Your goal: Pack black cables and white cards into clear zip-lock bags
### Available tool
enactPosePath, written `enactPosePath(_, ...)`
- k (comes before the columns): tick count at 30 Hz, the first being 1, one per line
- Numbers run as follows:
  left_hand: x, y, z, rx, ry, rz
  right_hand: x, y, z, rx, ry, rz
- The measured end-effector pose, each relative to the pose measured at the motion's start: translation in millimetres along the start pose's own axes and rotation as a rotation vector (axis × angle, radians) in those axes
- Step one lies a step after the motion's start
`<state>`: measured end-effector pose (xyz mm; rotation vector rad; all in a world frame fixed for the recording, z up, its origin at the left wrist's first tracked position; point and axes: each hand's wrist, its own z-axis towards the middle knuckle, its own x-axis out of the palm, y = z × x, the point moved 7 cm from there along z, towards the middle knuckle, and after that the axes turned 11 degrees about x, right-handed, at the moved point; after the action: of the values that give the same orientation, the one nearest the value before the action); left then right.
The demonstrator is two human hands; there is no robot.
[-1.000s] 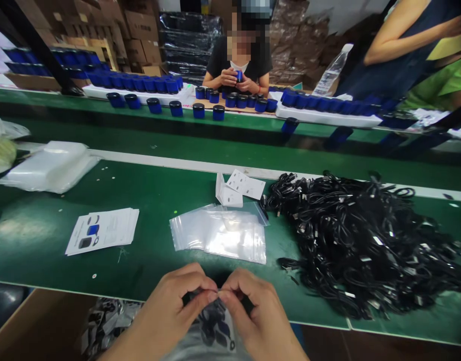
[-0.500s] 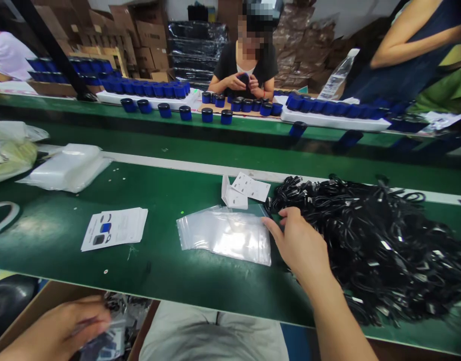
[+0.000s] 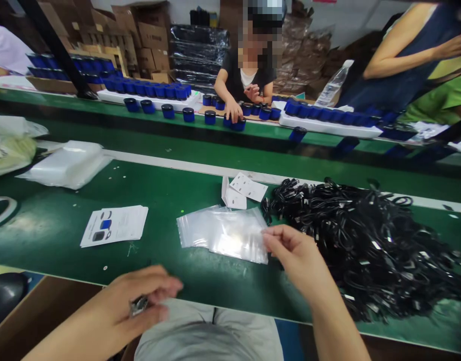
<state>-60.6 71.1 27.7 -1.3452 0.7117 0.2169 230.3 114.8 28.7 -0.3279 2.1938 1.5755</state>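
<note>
My right hand [image 3: 292,250] pinches the right edge of the top clear zip bag [image 3: 234,235] in a small fanned pile of such bags on the green table. Just past the table's near edge, my left hand [image 3: 146,298] hangs above my lap, blurred, thumb and fingers apart. A shiny scrap of plastic shows in the gap behind its thumb. Left of the bags lies a stack of printed leaflets [image 3: 118,225]. Behind the bags are folded white leaflets [image 3: 238,193]. A large heap of black cables [image 3: 366,245] spreads beside my right hand.
A cardboard box [image 3: 46,311] stands below the table edge at left. Plastic packs [image 3: 67,163] and a tape roll [image 3: 3,210] lie at far left. Across the green belt [image 3: 170,145], a co-worker [image 3: 245,75] touches blue jars [image 3: 210,118]. Another person stands at right.
My left hand has let go of a filled bag over the box and moved up and right. My right hand has closed on the top bag's edge. The co-worker has set a jar down.
</note>
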Motion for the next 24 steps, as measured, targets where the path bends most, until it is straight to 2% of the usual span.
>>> enactPosePath(2,3.0,-12,18,-0.043,-0.008,-0.014,19,7,-21,-0.011,0.124,0.107)
enactPosePath(5,7.7,-27,43,0.001,-0.021,-0.022,48,18,-47,-0.028,0.298,0.16)
enactPosePath(9,32.1,-40,64,0.091,0.225,-0.026,64,25,-54,-0.052,0.415,0.14)
enactPosePath(15,42.0,-62,67,0.322,0.454,0.131,75,26,-52,-0.179,0.488,-0.174)
enactPosePath(17,35.1,-65,65,0.342,0.397,0.164,75,25,-52,-0.184,0.484,-0.2)
enactPosePath(20,13.4,-65,57,0.276,0.134,0.211,72,19,-51,-0.138,0.427,-0.14)
enactPosePath(21,10.2,-63,52,0.234,0.091,0.2,71,17,-51,-0.118,0.409,-0.109)
enactPosePath(24,21.3,-54,38,0.095,0.152,0.09,75,9,-52,-0.048,0.405,-0.024)
